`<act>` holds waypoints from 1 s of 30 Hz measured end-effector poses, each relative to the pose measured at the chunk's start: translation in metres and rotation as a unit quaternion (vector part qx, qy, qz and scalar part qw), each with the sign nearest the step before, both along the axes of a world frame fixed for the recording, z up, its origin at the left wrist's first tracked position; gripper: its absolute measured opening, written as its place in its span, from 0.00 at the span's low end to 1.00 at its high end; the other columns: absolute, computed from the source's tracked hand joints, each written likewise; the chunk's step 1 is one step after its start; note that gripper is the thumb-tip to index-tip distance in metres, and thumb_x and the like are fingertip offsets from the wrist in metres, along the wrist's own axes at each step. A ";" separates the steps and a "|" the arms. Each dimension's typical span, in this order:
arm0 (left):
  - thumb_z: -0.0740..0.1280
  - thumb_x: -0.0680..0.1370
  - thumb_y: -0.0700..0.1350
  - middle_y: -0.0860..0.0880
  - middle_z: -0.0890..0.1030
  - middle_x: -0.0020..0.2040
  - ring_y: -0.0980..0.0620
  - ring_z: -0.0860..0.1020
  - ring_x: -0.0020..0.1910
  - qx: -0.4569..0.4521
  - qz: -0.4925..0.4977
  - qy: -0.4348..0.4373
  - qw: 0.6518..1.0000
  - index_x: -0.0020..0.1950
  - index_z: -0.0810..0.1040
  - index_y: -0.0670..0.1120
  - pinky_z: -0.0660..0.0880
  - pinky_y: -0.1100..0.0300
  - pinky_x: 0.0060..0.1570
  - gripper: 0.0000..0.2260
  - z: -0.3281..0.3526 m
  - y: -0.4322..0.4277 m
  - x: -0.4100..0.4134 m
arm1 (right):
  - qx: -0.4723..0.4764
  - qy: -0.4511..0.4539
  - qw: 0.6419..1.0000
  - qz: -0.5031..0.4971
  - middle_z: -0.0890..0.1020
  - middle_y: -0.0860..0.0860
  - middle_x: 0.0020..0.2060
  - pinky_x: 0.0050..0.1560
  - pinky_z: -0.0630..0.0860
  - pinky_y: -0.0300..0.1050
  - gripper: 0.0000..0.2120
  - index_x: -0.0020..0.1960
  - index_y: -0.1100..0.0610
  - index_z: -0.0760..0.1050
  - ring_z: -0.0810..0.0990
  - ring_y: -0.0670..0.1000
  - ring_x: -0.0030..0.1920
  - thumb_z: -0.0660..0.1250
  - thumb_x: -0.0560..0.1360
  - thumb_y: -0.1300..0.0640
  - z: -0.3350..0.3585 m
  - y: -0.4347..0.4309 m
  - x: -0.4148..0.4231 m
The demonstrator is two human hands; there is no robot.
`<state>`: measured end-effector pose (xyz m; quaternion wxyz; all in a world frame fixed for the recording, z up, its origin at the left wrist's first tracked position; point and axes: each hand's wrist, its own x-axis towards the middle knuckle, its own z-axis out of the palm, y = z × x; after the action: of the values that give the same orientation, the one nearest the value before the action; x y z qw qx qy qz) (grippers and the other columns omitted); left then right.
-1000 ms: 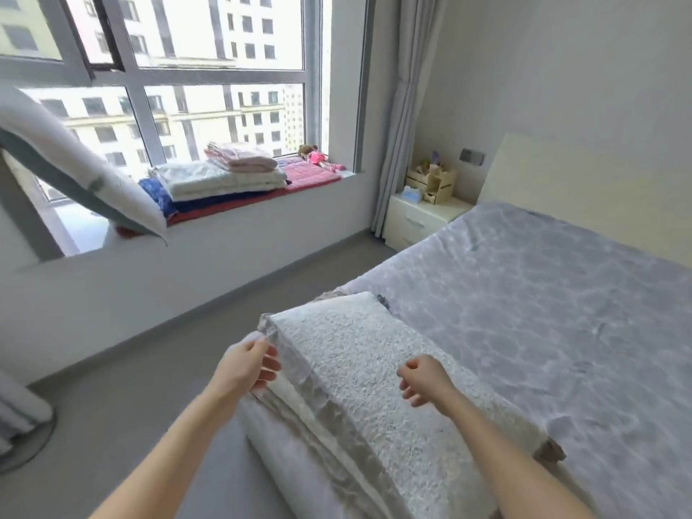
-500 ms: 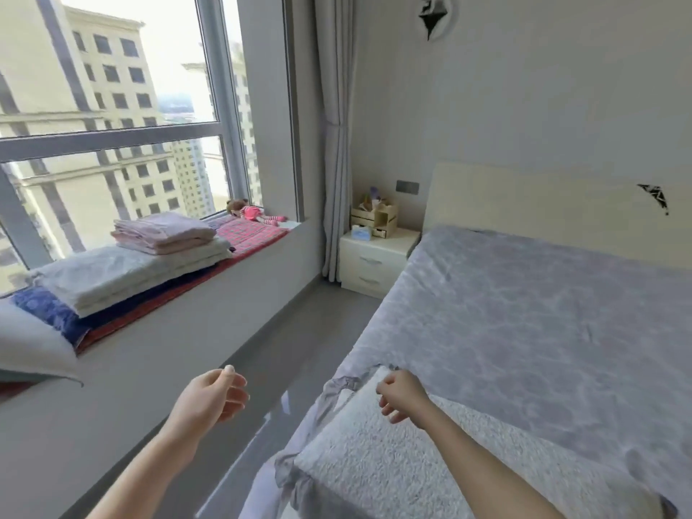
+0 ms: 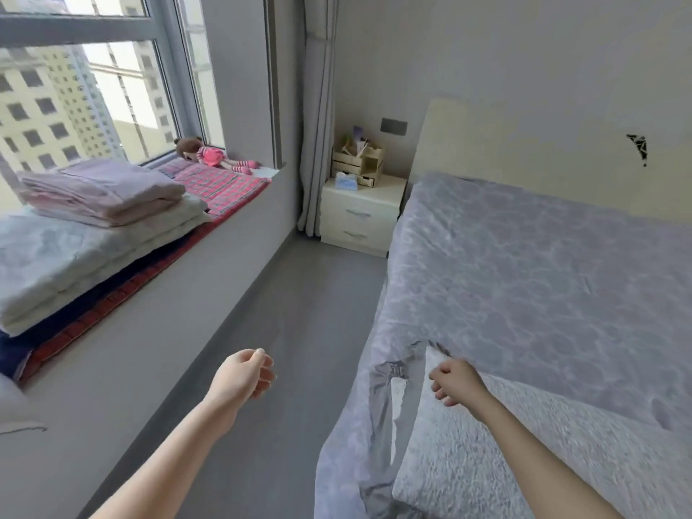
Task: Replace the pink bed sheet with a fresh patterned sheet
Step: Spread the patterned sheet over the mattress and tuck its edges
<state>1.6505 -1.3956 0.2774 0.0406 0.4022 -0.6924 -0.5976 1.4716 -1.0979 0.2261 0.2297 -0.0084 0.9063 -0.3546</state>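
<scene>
A grey patterned sheet (image 3: 543,286) covers the bed up to the pale headboard (image 3: 505,155). On its near corner lies a folded fluffy white blanket (image 3: 486,462), with a ruffled grey edge hanging down beside it. My right hand (image 3: 455,382) hovers over that blanket's far corner, fingers loosely curled, with nothing seen in them. Out over the floor, my left hand (image 3: 243,378) is also loosely curled and holds nothing. A folded pink sheet (image 3: 108,191) tops a stack of folded bedding on the window sill at the left.
A grey floor strip (image 3: 292,331) runs between the window sill (image 3: 149,331) and the bed. At its far end stands a cream nightstand (image 3: 361,215) with a wooden organiser, next to a curtain. A doll (image 3: 209,157) lies on the sill. A pillow edge (image 3: 15,413) shows at lower left.
My left hand has let go of the folded blanket and swung out over the floor. The view has turned toward the head of the bed. My right hand stays over the blanket.
</scene>
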 end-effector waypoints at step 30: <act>0.56 0.81 0.53 0.46 0.69 0.70 0.47 0.71 0.65 0.335 -0.217 -0.434 0.808 0.75 0.56 0.46 0.66 0.61 0.60 0.24 -0.499 -0.045 -0.175 | 0.509 -0.048 0.477 0.715 0.74 0.54 0.62 0.73 0.43 0.61 0.20 0.68 0.54 0.69 0.66 0.57 0.66 0.50 0.82 0.48 -0.379 -0.232 -0.242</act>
<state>1.4759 -1.4407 -0.2213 -0.5319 0.4476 -0.4643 -0.5487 1.2300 -1.3302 -0.1526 0.4109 -0.5180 0.5958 0.4560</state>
